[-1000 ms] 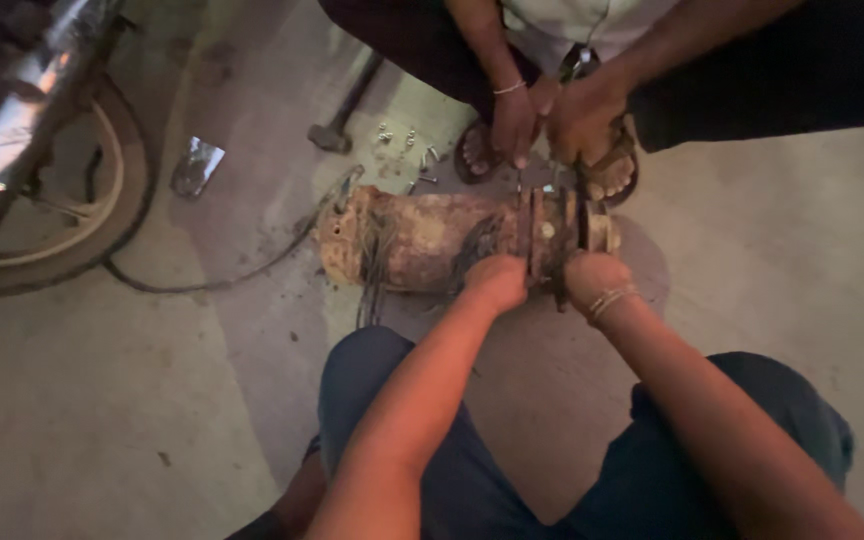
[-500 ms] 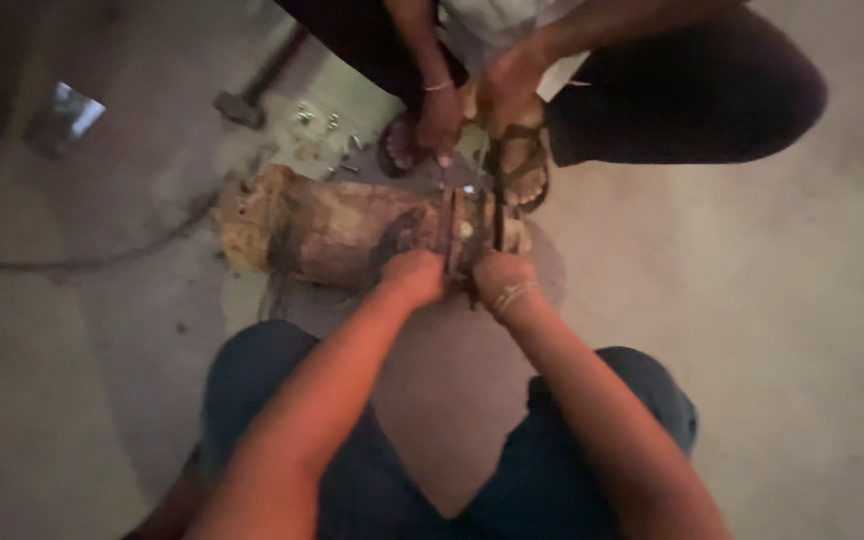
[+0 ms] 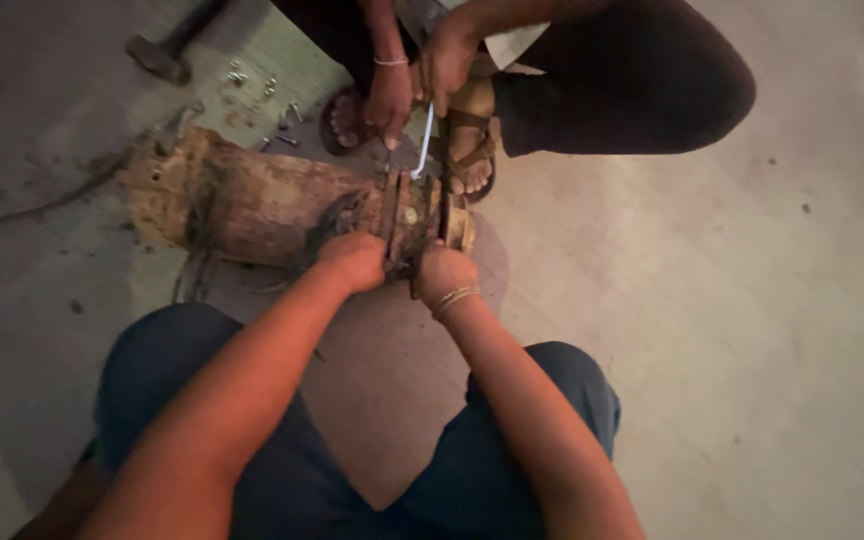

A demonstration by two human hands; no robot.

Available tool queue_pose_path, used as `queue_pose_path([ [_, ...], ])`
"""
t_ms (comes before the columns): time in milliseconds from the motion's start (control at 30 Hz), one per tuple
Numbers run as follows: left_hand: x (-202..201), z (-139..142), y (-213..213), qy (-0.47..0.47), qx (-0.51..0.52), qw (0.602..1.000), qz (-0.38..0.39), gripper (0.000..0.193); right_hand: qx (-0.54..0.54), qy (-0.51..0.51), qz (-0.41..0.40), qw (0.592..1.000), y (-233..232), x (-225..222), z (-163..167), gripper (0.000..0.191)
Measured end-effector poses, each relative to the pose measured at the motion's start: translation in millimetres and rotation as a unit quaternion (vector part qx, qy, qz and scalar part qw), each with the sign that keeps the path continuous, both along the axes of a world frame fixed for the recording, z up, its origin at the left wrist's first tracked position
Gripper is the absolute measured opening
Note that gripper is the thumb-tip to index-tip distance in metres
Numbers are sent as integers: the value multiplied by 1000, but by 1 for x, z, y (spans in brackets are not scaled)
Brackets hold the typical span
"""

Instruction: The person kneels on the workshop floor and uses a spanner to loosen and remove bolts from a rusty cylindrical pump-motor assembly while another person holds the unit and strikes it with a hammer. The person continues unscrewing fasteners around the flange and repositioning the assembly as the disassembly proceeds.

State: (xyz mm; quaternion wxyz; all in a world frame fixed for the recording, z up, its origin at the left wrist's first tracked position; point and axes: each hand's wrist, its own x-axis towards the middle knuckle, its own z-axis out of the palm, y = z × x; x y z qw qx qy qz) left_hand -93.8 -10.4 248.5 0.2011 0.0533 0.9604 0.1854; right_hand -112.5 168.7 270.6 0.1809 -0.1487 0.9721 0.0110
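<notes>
Dusty concrete floor [image 3: 772, 330], dim and stained. Lying on it, between the knees and a squatting co-worker: rusty cylindrical housing [image 3: 252, 205], pitted, mud-caked, brown-orange, ending in stacked round flanges [image 3: 422, 215]. Left hand [image 3: 354, 262] clenched on the near flange edge; right hand [image 3: 444, 275], bangled, clenched just beside it. Opposite, co-worker's hands [image 3: 422, 80] gripping a thin pale metal tool [image 3: 422, 145]. Farther off: hammer [image 3: 167, 50], scattered bolts [image 3: 252, 80].
</notes>
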Motion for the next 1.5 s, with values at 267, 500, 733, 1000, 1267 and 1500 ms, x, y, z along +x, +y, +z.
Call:
queue_pose_path([
  [267, -2, 10, 1, -22, -1, 1000, 7, 26, -51, -66, -69, 994, -3, 0, 12, 60],
  [500, -4, 7, 3, -6, 2, 1000, 7, 27, -80, -46, -70, 993, -3, 1, 16, 58],
  [733, -2, 5, 1, 0, 6, 1000, 9, 26, -84, -41, -67, 993, -4, 2, 23, 62],
  [1000, -5, 19, 5, -52, -16, 998, 4, 24, -79, -35, -58, 995, -2, -2, 14, 65],
  [1267, -4, 16, 5, -28, -2, 1000, 8, 24, -83, -14, -31, 996, 2, -5, 2, 65],
  [1500, -6, 5, 5, -4, -1, 1000, 12, 24, -108, -9, -64, 992, 4, -8, -10, 54],
])
